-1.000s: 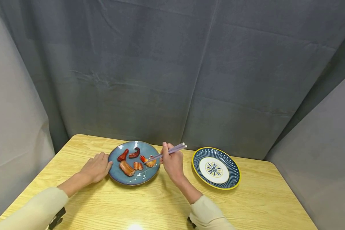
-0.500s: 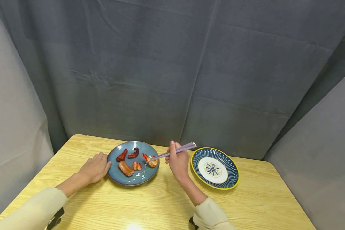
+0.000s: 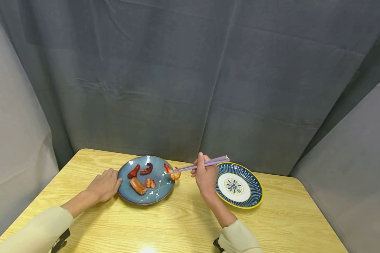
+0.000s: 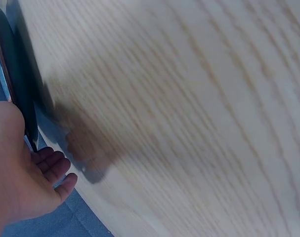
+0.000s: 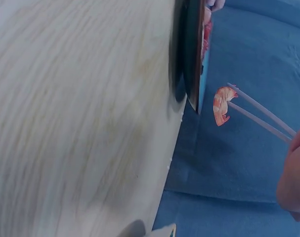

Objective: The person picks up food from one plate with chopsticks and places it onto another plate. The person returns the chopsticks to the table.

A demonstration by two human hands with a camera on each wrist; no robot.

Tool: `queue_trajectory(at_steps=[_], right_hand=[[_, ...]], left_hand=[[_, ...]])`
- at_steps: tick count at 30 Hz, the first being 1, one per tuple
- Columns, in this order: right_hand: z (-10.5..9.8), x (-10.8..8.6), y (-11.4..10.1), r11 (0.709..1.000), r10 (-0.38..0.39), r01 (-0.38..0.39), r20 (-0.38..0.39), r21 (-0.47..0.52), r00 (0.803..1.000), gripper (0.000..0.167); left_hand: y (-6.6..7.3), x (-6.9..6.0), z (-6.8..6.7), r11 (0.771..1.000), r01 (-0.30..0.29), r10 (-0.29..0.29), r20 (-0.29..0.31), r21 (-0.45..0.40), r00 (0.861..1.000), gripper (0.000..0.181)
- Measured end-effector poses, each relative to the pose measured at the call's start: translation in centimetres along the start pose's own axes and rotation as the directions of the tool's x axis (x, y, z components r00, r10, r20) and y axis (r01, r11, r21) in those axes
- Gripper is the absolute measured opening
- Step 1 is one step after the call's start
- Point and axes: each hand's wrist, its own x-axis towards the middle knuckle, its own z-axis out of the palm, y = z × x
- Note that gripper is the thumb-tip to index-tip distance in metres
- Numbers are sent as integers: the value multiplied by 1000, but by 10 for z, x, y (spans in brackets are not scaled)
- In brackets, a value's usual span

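Note:
My right hand [image 3: 206,178] holds a pair of lilac chopsticks [image 3: 209,163]. Their tips pinch an orange-and-white shrimp [image 3: 175,175], which hangs in the air by the right rim of a blue plate [image 3: 161,195]; the right wrist view shows the shrimp [image 5: 222,104] clear of the plate's edge. My left hand [image 3: 105,185] grips the plate's left rim, its thumb at the edge and its curled fingertips [image 4: 55,165] below. Lying on the plate are a red drumstick [image 3: 134,171], a dark curled tentacle [image 3: 146,169], a brown rib piece [image 3: 138,186] and a small striped meat piece [image 3: 150,183].
To the right, partly behind my right hand, lies a patterned navy-and-white plate [image 3: 239,186] with a yellow rim. Both plates stand on a light wooden table [image 3: 164,225]. A grey curtain [image 3: 145,88] hangs behind the table, with paler cloth at both sides.
The right hand has moved right with the chopsticks, carrying the shrimp up from the blue plate to its right rim. My left hand has stayed on the plate.

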Motion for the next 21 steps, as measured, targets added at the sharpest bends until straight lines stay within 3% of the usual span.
queue_trajectory(at_steps=[8, 15, 21], right_hand=[[-21, 5, -4, 1000, -11, 10, -25, -23, 1000, 39], [-43, 18, 32, 999, -7, 4, -86, -35, 996, 43], [-60, 24, 36, 999, -5, -1, -121, -49, 993, 47]], left_hand=[[1, 0, -2, 1000, 1, -1, 3, 1, 1000, 30], [1, -1, -1, 1000, -4, 4, 4, 2, 1000, 29], [0, -1, 0, 1000, -12, 12, -21, 0, 1000, 28]])
